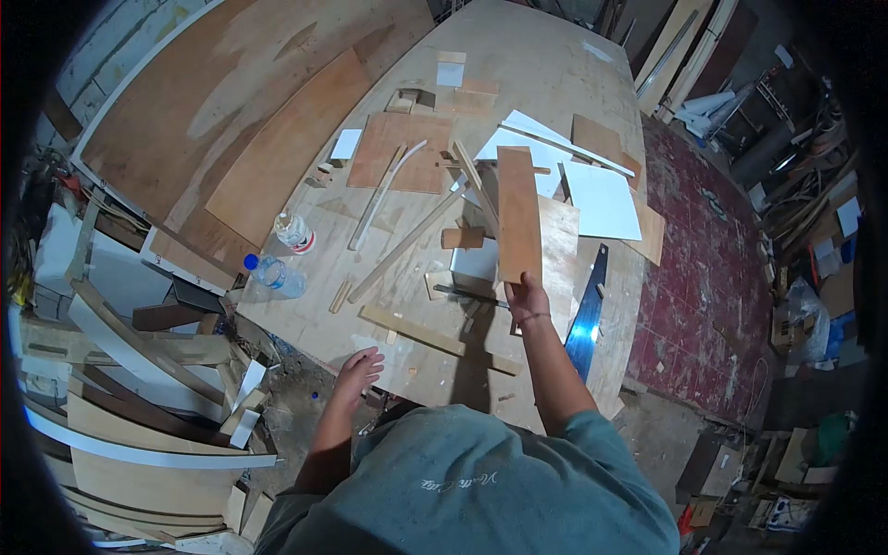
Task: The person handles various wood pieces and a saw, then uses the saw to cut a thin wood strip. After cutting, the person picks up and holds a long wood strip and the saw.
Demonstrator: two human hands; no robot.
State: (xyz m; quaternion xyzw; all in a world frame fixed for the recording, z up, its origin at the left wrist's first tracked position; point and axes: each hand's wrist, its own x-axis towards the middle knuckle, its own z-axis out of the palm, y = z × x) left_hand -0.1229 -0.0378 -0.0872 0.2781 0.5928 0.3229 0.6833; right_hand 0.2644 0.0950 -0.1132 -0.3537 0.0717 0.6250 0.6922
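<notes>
My right hand point(528, 302) grips the lower end of a long rectangular plywood strip point(519, 208), raised over the worktable point(305, 324) and pointing away from me. My left hand point(359, 373) hangs at the table's near edge, holding nothing, with its fingers apart and slightly bent. A narrow wooden batten point(439, 339) lies just beyond it. Right of my right forearm is a handsaw blade point(586, 314). White sheets point(603, 201) and thin wood strips point(404, 250) lie around the raised strip, which covers part of them.
At the table's left side stand a water bottle point(276, 277) and an open plastic jar point(295, 233). A flat plywood panel point(388, 148) lies farther back. Large boards point(231, 102) lean at the left, above piled curved offcuts point(148, 435). Red flooring point(694, 277) borders the right side.
</notes>
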